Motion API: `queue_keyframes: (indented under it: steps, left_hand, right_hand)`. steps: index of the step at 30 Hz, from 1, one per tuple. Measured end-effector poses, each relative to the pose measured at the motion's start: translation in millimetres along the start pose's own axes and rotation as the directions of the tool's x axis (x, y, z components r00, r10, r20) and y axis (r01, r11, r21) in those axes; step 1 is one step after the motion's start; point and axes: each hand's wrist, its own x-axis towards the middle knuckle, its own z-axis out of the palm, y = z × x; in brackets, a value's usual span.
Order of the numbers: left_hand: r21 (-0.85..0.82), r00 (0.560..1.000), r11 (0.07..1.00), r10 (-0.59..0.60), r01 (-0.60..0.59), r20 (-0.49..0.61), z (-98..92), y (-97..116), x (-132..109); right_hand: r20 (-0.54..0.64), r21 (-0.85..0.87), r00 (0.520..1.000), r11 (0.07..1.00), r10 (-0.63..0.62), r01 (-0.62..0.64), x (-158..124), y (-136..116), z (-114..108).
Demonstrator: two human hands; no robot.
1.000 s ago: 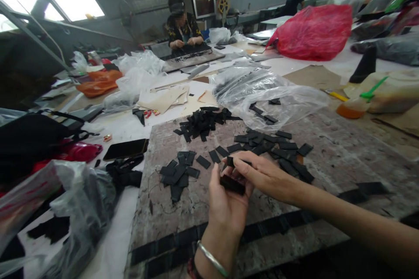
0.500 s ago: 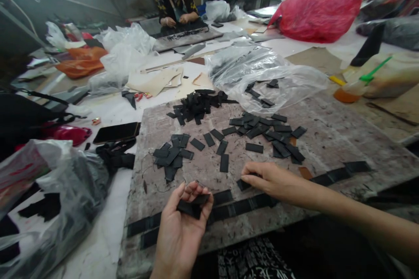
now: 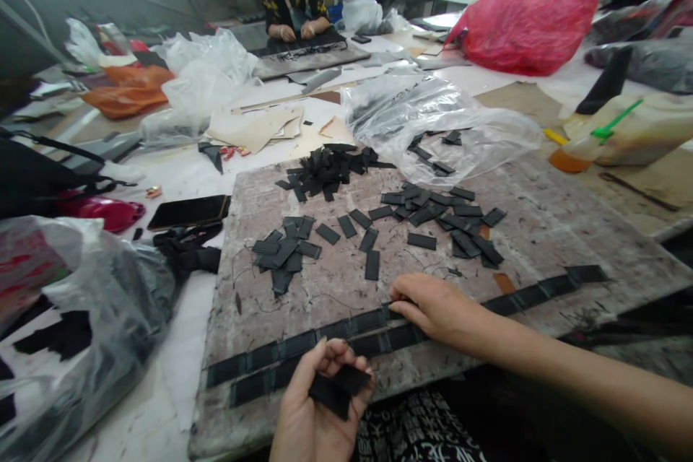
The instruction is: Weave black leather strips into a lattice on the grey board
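Black fabric pieces (image 3: 336, 388) lie in the cupped fingers of my left hand (image 3: 319, 404), near the board's front edge. My right hand (image 3: 433, 310) pinches a small black piece (image 3: 388, 310) at the upper of two overlapping rows. The upper row of black pieces (image 3: 297, 343) runs along the front of the worn board (image 3: 336, 307); the lower row (image 3: 254, 387) lies just below it and passes under both hands. Beyond my hands are loose black rectangles: a left heap (image 3: 284, 254), a right heap (image 3: 427, 209) and several single pieces (image 3: 372, 265) between them.
A pile of black strips (image 3: 330, 170) and a clear plastic bag (image 3: 460, 137) sit at the board's back. A phone (image 3: 188, 211) and a plastic bag (image 3: 124, 303) lie at left. An orange glue bottle (image 3: 571, 159) stands at right. Another person (image 3: 295, 7) works across the table.
My left hand has moved down and right with its fabric pieces. My right hand has shifted slightly left, and the upper row now shows unbroken up to its fingertips.
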Motion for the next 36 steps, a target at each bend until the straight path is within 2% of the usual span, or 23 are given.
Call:
queue_keyframes:
  steps: [7, 11, 17, 22, 24, 27, 30, 33, 36]
  left_hand:
    - [0.031, 0.997, 0.998, -0.053, 0.051, 0.058, 3.7, -12.7, 2.4]
    - [0.046, 0.993, 0.997, -0.063, 0.058, 0.105, 10.6, -16.9, 1.4]
    - [0.055, 0.993, 0.997, -0.052, 0.046, 0.105, 19.8, -21.6, -0.4]
    - [0.067, 0.991, 0.998, -0.01, 0.002, 0.13, 24.5, -24.8, 0.5]
    - [0.054, 0.988, 0.998, 0.007, -0.016, 0.153, 25.0, -26.0, 2.0]
    - [0.042, 0.982, 0.999, 0.018, -0.026, 0.19, 25.5, -28.7, 4.8]
    - [0.041, 0.976, 0.999, 0.006, -0.015, 0.218, 27.9, -32.9, 7.3]
    - [0.048, 0.975, 0.999, -0.019, 0.009, 0.223, 32.2, -37.9, 8.6]
    - [0.048, 0.977, 0.998, -0.044, 0.035, 0.208, 36.5, -42.8, 8.2]
  right_hand:
    - [0.013, -0.223, 0.999, 0.974, -0.03, 0.032, -2.1, -2.3, 0.1]
    - [0.053, -0.211, 0.998, 0.977, -0.031, 0.041, -1.3, -2.8, -4.6]
    - [0.081, -0.221, 0.995, 0.972, -0.058, 0.075, -1.4, -0.9, -7.2]
    - [0.068, -0.334, 0.98, 0.922, -0.185, 0.197, -1.4, 5.5, -4.8]
    - [0.028, -0.36, 0.967, 0.9, -0.253, 0.246, -4.1, 7.0, -7.5]
    - [-0.077, -0.237, 0.951, 0.932, -0.3, 0.275, -13.4, 2.4, -16.8]
    - [-0.065, -0.065, 0.937, 0.939, -0.342, 0.338, -24.5, -7.9, -25.6]
    - [-0.047, -0.065, 0.91, 0.911, -0.411, 0.408, -32.2, -14.7, -27.1]
    - [-0.043, -0.071, 0.902, 0.902, -0.43, 0.427, -38.7, -15.1, -24.1]
